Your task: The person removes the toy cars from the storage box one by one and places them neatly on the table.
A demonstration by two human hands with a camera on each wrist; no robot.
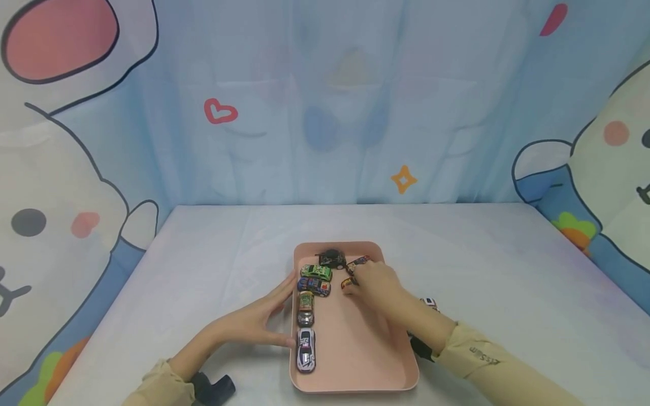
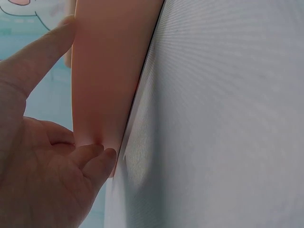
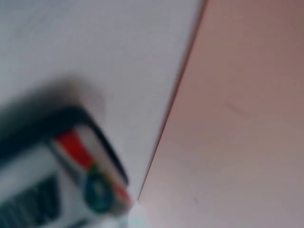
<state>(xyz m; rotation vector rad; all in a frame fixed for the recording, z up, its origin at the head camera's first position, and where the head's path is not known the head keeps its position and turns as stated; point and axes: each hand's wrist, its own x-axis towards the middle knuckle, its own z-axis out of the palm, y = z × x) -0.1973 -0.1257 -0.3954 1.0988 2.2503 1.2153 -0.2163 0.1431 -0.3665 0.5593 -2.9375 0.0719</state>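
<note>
At the far left, a cloth backdrop printed with pale cartoon animals rises behind the white, faintly wrinkled desk. Beside a cream sleeve cuff lies a matt black piece. The left hand reaches from it with thumb and fingers widely spread, bracing the outer left wall of a tray; in the left wrist view the fingertips meet that smooth, slightly glossy wall.

The tray is pink, shallow and oblong, round at the corners. Along its left side, nearest first, stand a white-and-black car and a green-and-brown car, both lengthwise. Beyond them a blue car and a bright green car lie crosswise, close together, with a black car by the far wall.

Further right, inside the tray's far half, the right hand bends its fingers and thumb in a pinch on an orange car, only one end showing. A multicoloured car sits slanted at the forefinger. Right of the tray, a white car with red trim rests on the desk, partly behind the forearm.
</note>
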